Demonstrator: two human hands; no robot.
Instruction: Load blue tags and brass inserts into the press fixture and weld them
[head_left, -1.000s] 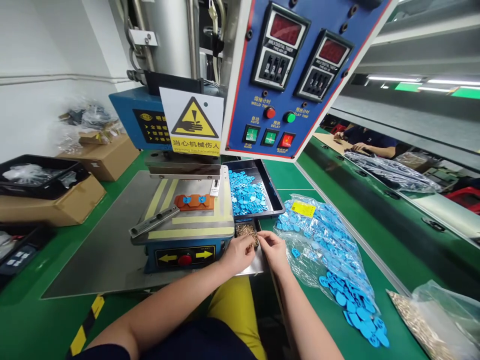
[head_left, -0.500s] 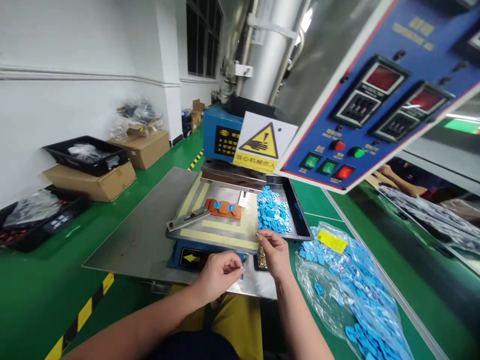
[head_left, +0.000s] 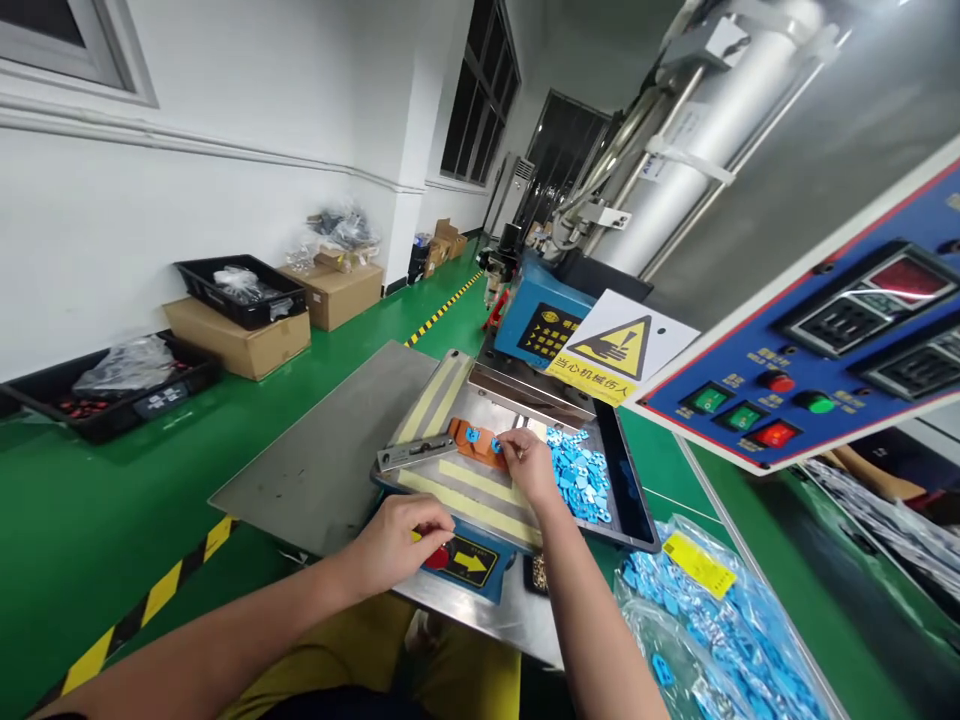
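Right hand (head_left: pixel 525 462) is out over the press plate (head_left: pixel 457 480), fingertips pinched down at the orange jig (head_left: pixel 474 443) that holds a couple of blue tags (head_left: pixel 472 434). Looks to me like it's seating a small part into the right-hand slot of the jig, though whatever sits in the pinch is too tiny to make out. Left hand (head_left: pixel 394 540) is loosely curled at the near edge of the machine base, fingers resting right at the red start button (head_left: pixel 437 556) on the front panel; whether that grip holds anything I can't tell. So I'd call this the loading step, with the jig sitting near the back of the plate, just in front of the press head under the yellow warning sign (head_left: pixel 619 345). The next move probably needs the right hand fully clear of the plate before that button gets pushed, since the head comes down right there. Room-wise: the metal guide bar (head_left: pixel 416 452) lies just left of the jig, and the black tray of blue tags (head_left: pixel 592 480) butts up on the right edge, so the cleanest way out is straight back toward the near edge. Left of the plate, the steel sheet (head_left: pixel 322 450) on the green surface (head_left: pixel 112 500) gives open room. The bag of blue tags (head_left: pixel 720 640) crowds the near right corner.
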